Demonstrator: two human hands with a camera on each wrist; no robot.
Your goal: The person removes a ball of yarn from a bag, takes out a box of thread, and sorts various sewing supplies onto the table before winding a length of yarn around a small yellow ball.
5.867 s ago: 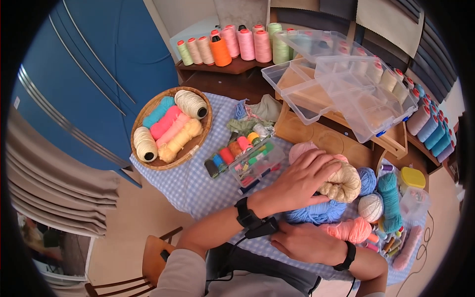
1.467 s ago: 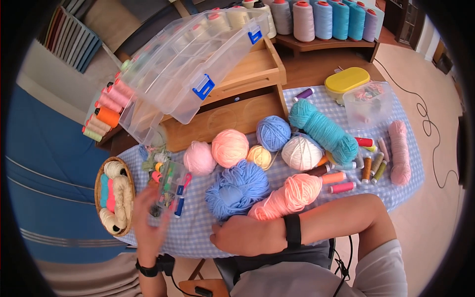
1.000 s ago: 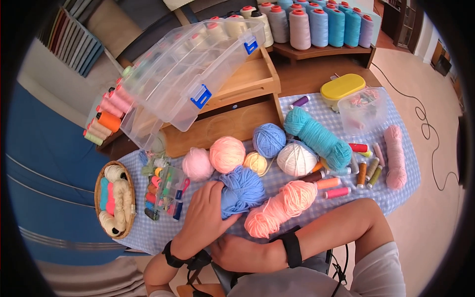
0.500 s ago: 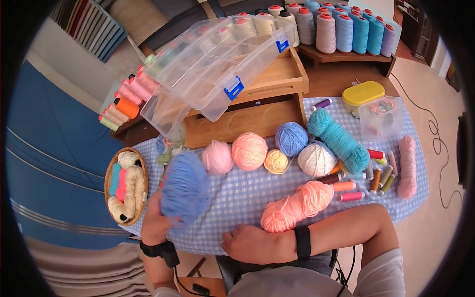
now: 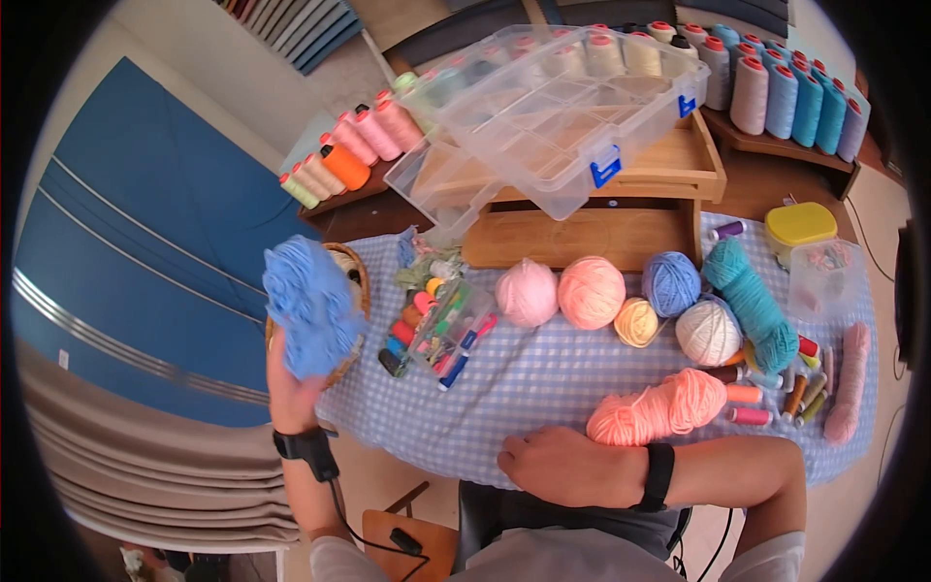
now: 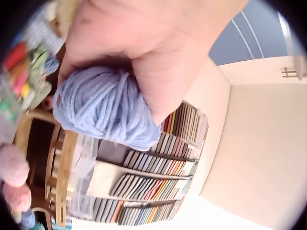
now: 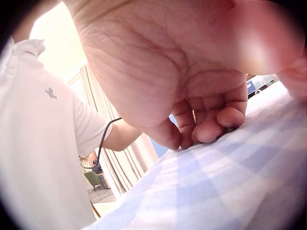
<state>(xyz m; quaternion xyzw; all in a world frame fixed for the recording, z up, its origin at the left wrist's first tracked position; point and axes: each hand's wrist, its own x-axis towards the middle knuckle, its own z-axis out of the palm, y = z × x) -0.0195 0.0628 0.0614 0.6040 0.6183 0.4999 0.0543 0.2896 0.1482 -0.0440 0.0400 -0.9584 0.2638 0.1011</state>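
Note:
My left hand [image 5: 294, 393] grips a skein of blue yarn [image 5: 308, 308], raised at the left end of the table. In the head view the skein overlaps the woven basket [image 5: 364, 281] and hides most of what lies inside. The left wrist view shows thumb and fingers wrapped around the blue strands, the fingertips hidden behind them. My right hand [image 5: 558, 468] rests on the checked tablecloth [image 5: 485, 407] near the front edge, its fingers loosely bent and holding nothing. Beside it lies a peach skein of yarn [image 5: 659, 407].
A clear case [image 5: 451, 335] with small thread spools sits right of the basket. Several yarn balls, like the pink ball [image 5: 527, 291], line the back before a wooden drawer [image 5: 582, 238]. A large clear divided box [image 5: 572, 126] leans above; a teal skein [image 5: 752, 306] lies right.
A cream skein my left hand held went into the basket. That hand then took the blue skein from mid-table and carried it left to the basket. My right hand stays near the front edge.

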